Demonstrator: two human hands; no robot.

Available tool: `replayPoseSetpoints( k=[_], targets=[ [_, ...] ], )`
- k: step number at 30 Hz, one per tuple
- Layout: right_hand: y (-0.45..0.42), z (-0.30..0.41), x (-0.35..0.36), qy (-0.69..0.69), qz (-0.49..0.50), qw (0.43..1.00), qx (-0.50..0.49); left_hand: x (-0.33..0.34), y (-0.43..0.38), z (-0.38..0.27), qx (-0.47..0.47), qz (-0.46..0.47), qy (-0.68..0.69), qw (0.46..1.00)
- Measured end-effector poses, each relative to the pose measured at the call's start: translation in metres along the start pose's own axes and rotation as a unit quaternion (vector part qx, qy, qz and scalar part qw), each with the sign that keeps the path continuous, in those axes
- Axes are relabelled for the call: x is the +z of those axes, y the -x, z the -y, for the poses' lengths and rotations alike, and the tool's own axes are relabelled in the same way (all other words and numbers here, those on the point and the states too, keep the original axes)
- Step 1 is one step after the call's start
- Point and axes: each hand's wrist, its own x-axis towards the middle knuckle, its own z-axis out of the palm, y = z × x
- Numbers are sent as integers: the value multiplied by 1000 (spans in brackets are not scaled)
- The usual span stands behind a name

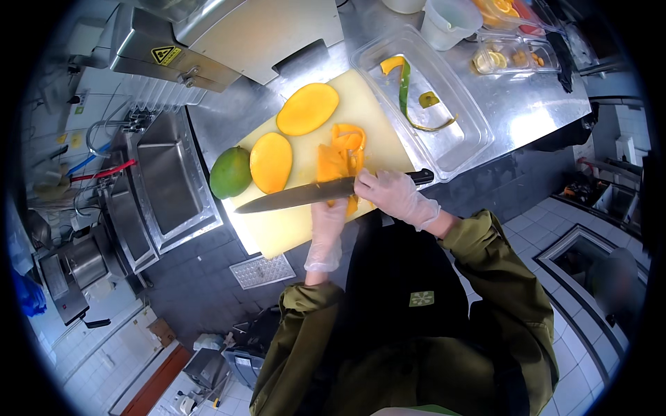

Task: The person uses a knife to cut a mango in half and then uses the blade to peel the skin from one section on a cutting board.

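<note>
My right hand [398, 196], in a clear glove, grips a large kitchen knife [296, 196] by its black handle. The blade points left and lies across cut mango flesh [332, 162]. Below the blade, my gloved left hand [329, 226] closes on the flesh, its fingertips partly hidden by the steel. Curled mango strips [349, 138] lie just beyond. On the pale cutting board [291, 234] rest two peeled mango pieces, one farther back [308, 109] and one nearer [271, 162]. A green unpeeled mango [230, 172] sits at the board's left edge.
Right of the board, a clear plastic tub [471, 140] holds a strip of peel [405, 91] and a small scrap. Behind stand a steel machine [260, 36], a white bucket [451, 23] and fruit containers [515, 54]. A steel sink [169, 182] is at left.
</note>
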Motion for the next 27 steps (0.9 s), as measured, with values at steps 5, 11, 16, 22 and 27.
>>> replayPoseSetpoints(
  k=[5, 11, 16, 22, 27],
  targets=[
    [-5, 6, 3, 2, 9, 1000, 6, 2, 2, 0, 12, -30, 15, 999],
    [-21, 15, 16, -45, -14, 998, 33, 12, 12, -4, -27, -78, -30, 996],
    [-14, 11, 15, -19, 11, 997, 74, 1, 12, -2, -53, -79, 3, 995],
    [-18, 13, 21, -28, -3, 997, 72, 1, 23, 1, -62, -72, -35, 995],
    [-21, 3, 30, -23, -21, 992, 123, 0, 33, -6, 24, -59, -102, 993]
  ],
)
